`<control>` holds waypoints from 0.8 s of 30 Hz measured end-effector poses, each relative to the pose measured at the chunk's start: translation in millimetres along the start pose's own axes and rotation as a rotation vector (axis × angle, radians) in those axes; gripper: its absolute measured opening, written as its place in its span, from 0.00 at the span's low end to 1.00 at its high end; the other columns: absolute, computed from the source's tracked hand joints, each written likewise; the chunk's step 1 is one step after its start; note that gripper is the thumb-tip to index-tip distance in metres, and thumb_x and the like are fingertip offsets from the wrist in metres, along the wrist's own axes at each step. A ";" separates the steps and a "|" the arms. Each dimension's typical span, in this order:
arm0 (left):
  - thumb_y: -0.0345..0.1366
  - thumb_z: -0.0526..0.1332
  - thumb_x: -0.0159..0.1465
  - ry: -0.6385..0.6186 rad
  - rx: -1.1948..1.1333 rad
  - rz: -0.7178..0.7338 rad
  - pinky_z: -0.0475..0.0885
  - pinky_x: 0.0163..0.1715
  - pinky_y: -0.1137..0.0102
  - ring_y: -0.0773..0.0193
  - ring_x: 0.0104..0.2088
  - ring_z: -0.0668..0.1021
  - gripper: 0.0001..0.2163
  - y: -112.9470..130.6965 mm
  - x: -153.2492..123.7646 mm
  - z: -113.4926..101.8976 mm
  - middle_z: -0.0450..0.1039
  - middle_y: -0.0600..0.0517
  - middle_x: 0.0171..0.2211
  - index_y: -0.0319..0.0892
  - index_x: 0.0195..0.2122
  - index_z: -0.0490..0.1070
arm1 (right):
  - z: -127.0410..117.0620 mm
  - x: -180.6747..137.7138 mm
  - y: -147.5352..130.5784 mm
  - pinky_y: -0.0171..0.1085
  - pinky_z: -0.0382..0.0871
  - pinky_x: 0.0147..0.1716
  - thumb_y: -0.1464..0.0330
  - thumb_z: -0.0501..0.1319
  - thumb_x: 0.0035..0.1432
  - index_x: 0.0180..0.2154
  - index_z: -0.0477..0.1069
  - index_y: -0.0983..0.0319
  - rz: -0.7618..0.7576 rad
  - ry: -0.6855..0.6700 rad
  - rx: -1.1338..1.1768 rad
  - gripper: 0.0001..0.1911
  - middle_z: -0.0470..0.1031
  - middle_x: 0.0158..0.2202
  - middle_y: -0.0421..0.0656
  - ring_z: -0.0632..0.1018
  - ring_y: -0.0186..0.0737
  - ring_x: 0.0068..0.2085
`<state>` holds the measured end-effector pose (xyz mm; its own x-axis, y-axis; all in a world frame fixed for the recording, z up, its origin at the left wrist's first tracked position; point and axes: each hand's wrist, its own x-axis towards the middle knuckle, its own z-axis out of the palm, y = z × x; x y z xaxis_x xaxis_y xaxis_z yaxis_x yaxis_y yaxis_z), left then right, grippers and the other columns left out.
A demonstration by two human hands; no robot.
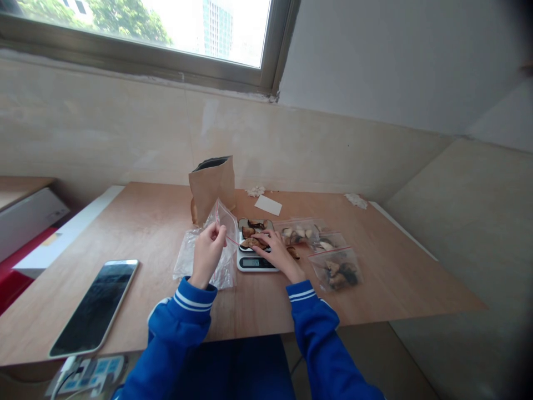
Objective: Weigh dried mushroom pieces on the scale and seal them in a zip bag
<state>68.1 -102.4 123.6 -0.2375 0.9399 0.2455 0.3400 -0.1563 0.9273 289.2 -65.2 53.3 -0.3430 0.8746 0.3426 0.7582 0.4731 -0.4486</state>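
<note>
My left hand (209, 249) pinches the top of a clear zip bag (228, 225) with a red seal strip, holding it raised beside the scale. A small white digital scale (258, 263) stands on the table with dried mushroom slices (249, 232) on its tray; its display is too small to read. Over the tray, my right hand (278, 253) has its fingers closed on a brown dried mushroom slice (253, 243). Flat clear plastic bags (185, 253) lie under and beside my left hand. Another dried piece (293, 253) rests on the table by my right hand.
Filled zip bags (336, 272) of dried mushrooms lie to the right. A brown paper pouch (213, 186) stands open behind the bags. A white card (268, 205) and whitish scraps (255, 191) lie at the back. A large phone (97, 305) is at left, above a power strip (95, 373).
</note>
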 end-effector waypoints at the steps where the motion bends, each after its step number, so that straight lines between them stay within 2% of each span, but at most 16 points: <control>1: 0.44 0.54 0.62 -0.004 -0.001 -0.002 0.59 0.26 0.71 0.67 0.21 0.67 0.16 -0.3 -0.3 0.3 0.64 0.57 0.17 0.43 0.20 0.59 | 1.1 0.0 0.1 0.49 0.66 0.53 0.58 0.62 0.62 0.50 0.75 0.51 -0.001 0.010 0.009 0.15 0.71 0.48 0.46 0.72 0.49 0.51; 7: 0.45 0.54 0.62 -0.019 0.003 -0.011 0.59 0.25 0.71 0.67 0.22 0.67 0.16 -3.2 -0.9 1.3 0.64 0.56 0.17 0.44 0.20 0.59 | 10.7 -0.1 2.1 0.46 0.67 0.52 0.61 0.60 0.63 0.45 0.74 0.57 -0.007 0.054 0.156 0.11 0.71 0.44 0.45 0.75 0.45 0.48; 12: 0.45 0.54 0.62 -0.028 -0.028 -0.019 0.60 0.26 0.71 0.66 0.22 0.67 0.16 -8.6 -0.2 3.0 0.63 0.57 0.17 0.44 0.20 0.59 | 8.9 0.8 0.6 0.43 0.67 0.50 0.62 0.59 0.63 0.44 0.72 0.59 0.000 0.088 0.290 0.11 0.72 0.43 0.45 0.75 0.44 0.47; 16: 0.45 0.54 0.63 -0.032 -0.027 -0.013 0.60 0.27 0.70 0.66 0.23 0.68 0.16 -12.4 0.8 5.2 0.64 0.57 0.18 0.44 0.21 0.59 | -4.9 5.7 -8.4 0.41 0.68 0.47 0.61 0.61 0.61 0.43 0.72 0.59 0.027 0.136 0.367 0.11 0.73 0.41 0.44 0.75 0.43 0.44; 24: 0.47 0.54 0.63 -0.056 -0.022 -0.006 0.59 0.28 0.70 0.65 0.24 0.69 0.16 -21.5 2.0 10.1 0.65 0.56 0.20 0.43 0.23 0.61 | -44.9 17.4 -39.2 0.38 0.70 0.40 0.56 0.63 0.58 0.42 0.70 0.59 0.113 0.144 0.579 0.16 0.76 0.39 0.42 0.77 0.41 0.39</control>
<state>69.5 -94.1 101.3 -0.1875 0.9563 0.2245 0.3186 -0.1570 0.9348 278.4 -73.2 113.9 -0.1685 0.9188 0.3569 0.3473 0.3942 -0.8509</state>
